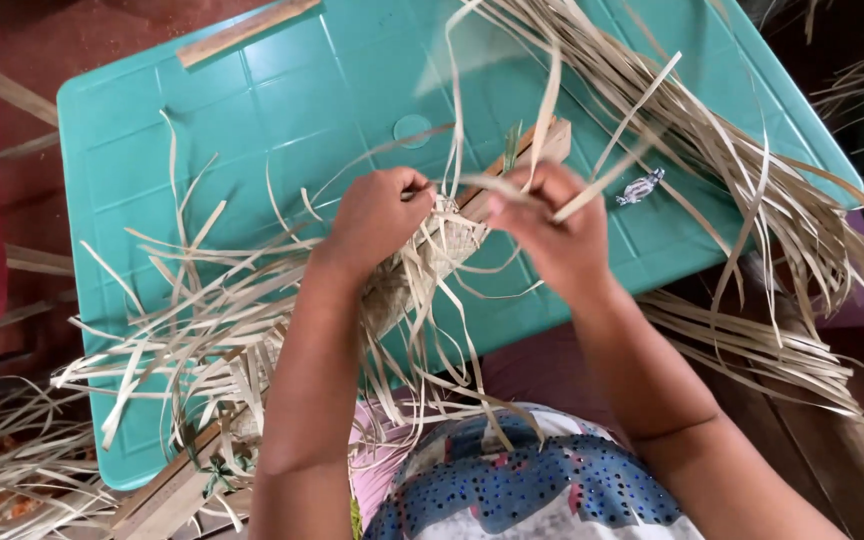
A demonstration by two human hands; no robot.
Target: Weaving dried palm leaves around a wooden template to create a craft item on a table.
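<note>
Two hands on a woven strip (432, 255) over the teal table (152, 140): left hand (377, 215) pinches the weave, right hand (552, 225) grips loose straw (542, 95).

Half-woven band of pale dried leaf strips (430, 262), lying diagonally across a wooden slat (512, 165) on the turquoise surface (252, 110); loose strip ends fanning out on both sides, one long strip (550, 100) pulled upward, curling
</note>
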